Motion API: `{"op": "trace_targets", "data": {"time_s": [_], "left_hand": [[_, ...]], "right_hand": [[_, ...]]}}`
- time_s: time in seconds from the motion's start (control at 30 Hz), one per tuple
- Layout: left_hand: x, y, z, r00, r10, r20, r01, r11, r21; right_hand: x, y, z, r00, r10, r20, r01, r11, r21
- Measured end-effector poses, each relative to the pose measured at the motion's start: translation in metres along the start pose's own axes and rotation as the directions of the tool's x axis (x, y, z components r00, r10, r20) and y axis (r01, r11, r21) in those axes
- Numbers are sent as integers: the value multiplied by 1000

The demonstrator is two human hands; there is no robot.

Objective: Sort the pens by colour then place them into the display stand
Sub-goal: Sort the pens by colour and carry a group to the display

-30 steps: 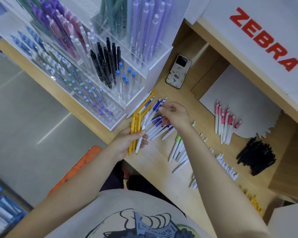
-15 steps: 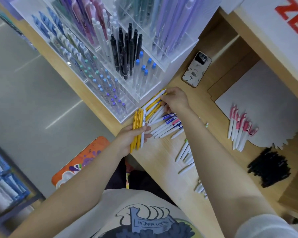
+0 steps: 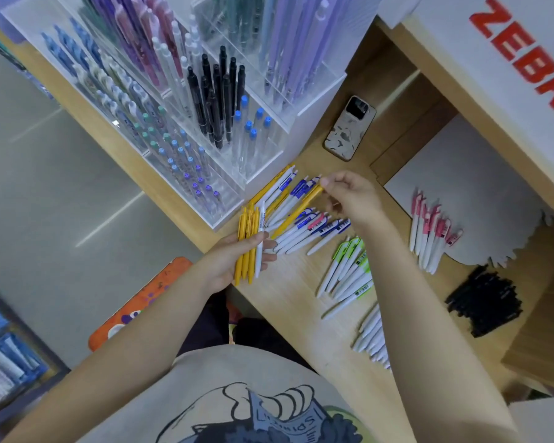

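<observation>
A light wooden counter (image 3: 288,292) runs diagonally through a stationery shop, with grey floor to its left and a white panel printed with red ZEBRA lettering (image 3: 525,55) at the upper right. A clear acrylic display stand (image 3: 269,91) occupies the far end of the counter; its tiered compartments hold upright pens in purple, pink, white, black, blue and lilac. A phone (image 3: 350,128) in a patterned case lies flat just beside the stand.

The left hand (image 3: 234,257) is at the counter edge, fingers and thumb curled around a bundle of yellow pens (image 3: 247,247) with 1 white pen against the bundle's right side. The right hand (image 3: 352,196) is raised above the loose pile, thumb and fingertips pinching the upper end of a single yellow pen (image 3: 296,211), which slants down toward the bundle.

Under that pen lies a mixed pile of white pens with blue clips (image 3: 304,225), a few yellow ones among them, directly in front of the stand. Sorted groups lie further right: green-clipped pens (image 3: 349,266), pink-clipped pens (image 3: 429,235) on a white card (image 3: 461,174), and a heap of black pens (image 3: 483,302). More white pens (image 3: 373,337) lie near the right forearm; their clip colour cannot be determined.
</observation>
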State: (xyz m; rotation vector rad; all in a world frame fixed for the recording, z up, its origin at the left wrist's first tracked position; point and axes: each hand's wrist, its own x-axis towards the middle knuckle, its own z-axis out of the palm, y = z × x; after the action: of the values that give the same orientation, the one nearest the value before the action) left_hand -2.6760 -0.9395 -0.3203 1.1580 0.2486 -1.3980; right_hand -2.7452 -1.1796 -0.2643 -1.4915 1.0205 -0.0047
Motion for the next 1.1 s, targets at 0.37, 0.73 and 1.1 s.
{"op": "trace_targets", "data": {"time_s": [0.37,0.73,1.1], "left_hand": [[6,-9,-4,992,19,-125,-12,999,52],[14,-4,-4,989,-11,-145,8,1000,-24],[11,-1,-8,1000,-3,-14,3,1000,23]], "right_hand": [[23,4,48,993,32,115,-15,989,-147],[54,3,72,998,56,-8,-56,975,-215],[29,-12,24,979,-22,-203,52,988,145]]}}
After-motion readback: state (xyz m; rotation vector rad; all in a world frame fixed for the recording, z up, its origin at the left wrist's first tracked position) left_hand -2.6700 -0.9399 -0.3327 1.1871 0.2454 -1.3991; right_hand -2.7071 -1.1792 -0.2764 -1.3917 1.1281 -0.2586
